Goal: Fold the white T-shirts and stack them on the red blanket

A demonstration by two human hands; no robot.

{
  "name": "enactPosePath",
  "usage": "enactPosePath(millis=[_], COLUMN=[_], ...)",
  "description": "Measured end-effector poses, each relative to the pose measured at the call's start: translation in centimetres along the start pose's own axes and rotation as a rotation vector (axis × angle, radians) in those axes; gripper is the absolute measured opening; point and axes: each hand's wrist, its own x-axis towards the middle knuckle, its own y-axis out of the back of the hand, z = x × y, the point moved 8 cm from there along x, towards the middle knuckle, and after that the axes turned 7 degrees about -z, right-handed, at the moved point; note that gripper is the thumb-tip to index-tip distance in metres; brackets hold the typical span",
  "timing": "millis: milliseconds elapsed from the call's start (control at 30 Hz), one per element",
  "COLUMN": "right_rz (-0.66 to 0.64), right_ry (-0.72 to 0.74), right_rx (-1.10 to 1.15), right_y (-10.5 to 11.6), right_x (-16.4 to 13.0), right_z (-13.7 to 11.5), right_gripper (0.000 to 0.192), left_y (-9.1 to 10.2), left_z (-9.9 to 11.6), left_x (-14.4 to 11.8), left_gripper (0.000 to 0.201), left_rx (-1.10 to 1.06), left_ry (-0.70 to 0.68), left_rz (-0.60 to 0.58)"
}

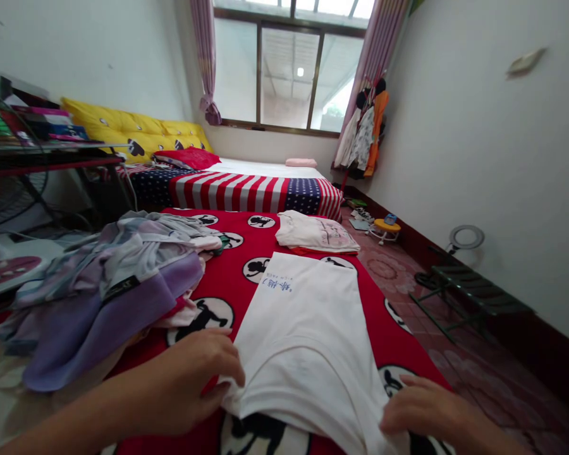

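A white T-shirt [308, 309] with small blue lettering lies folded into a long strip, its round neckline towards me. My left hand [199, 373] pinches the shirt's near left edge, thumb and fingers closed on the cloth. At the near right edge, my right hand [422, 404] also has its fingertips closed on the fabric. Beyond the shirt sits a stack of folded white clothes [313, 234] with a bit of orange at its bottom. To the left rises a loose heap of grey and purple clothes [133, 272].
Everything lies on a red cover [227, 268] with round black-and-white figures. Behind it stands a bed [237, 193] with a striped, starred cover. A desk [52, 158] is at left; a green folding stool [478, 291] and small yellow stool [386, 226] stand on the right floor.
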Motion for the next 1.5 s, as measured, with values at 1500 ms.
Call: enactPosePath(millis=[1500], right_rz=[-0.066], right_ry=[-0.517], right_rx=[-0.359], right_y=[2.7], right_x=[25.2], right_z=[14.7], right_gripper=[0.052], left_y=[3.1], left_z=[-16.4], left_x=[12.5], left_gripper=[0.037], left_rx=[-0.552], left_ry=[0.131], left_rz=[0.76])
